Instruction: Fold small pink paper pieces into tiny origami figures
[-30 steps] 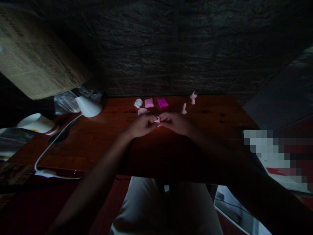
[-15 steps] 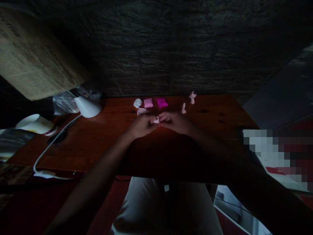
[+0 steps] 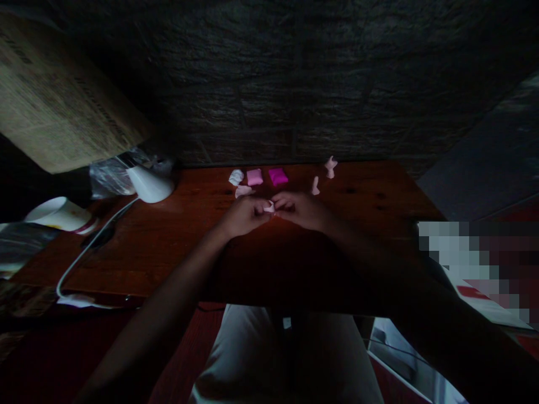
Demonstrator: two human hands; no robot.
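Observation:
A small pale pink lump of clay (image 3: 269, 208) sits between my two hands, just above the wooden table (image 3: 177, 247). My left hand (image 3: 246, 216) is closed with its fingertips around the lump. My right hand (image 3: 301, 210) has its thumb and fingers pinched together at the lump's right side. Beyond the left hand lie a flat pale pink clay piece (image 3: 243, 191), a white clay lump (image 3: 236, 178), a pink clay block (image 3: 255, 177) and a magenta clay block (image 3: 278, 176). Two shaped pale pink clay pieces stand behind the right hand, a smaller one (image 3: 315, 186) and a taller one (image 3: 331, 167).
A white lamp base (image 3: 151, 184) stands at the left under a paper shade (image 3: 71, 106), its cable (image 3: 76, 264) running over the table's front edge. A paper cup (image 3: 61, 214) lies tilted at the far left. A dark brick-patterned wall (image 3: 269, 84) rises behind.
The fingers have shifted slightly around the pale pink lump, which is turned a little. The hands and the other clay pieces keep their places.

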